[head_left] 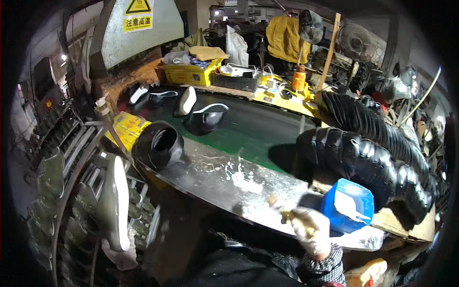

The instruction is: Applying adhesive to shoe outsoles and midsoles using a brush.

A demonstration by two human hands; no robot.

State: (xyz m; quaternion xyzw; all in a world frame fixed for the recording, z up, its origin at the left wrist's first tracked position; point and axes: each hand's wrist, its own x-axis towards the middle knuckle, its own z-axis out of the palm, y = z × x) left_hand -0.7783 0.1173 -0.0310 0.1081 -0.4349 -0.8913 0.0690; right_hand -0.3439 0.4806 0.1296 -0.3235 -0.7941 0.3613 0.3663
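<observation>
While the left hand (119, 256) is gripping the lower end of a white-faced shoe piece (115, 205) at near left, the right hand (311, 230), fingers curled, is pinching an apparent brush (276, 202) left of the blue tub (351, 203). Even coating is probably demanding light loading and steady support.

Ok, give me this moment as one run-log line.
left hand: holding white-soled shoe | right hand: holding brush-like tool, beside blue container | dark green surface: black-and-white footwear pieces
</observation>
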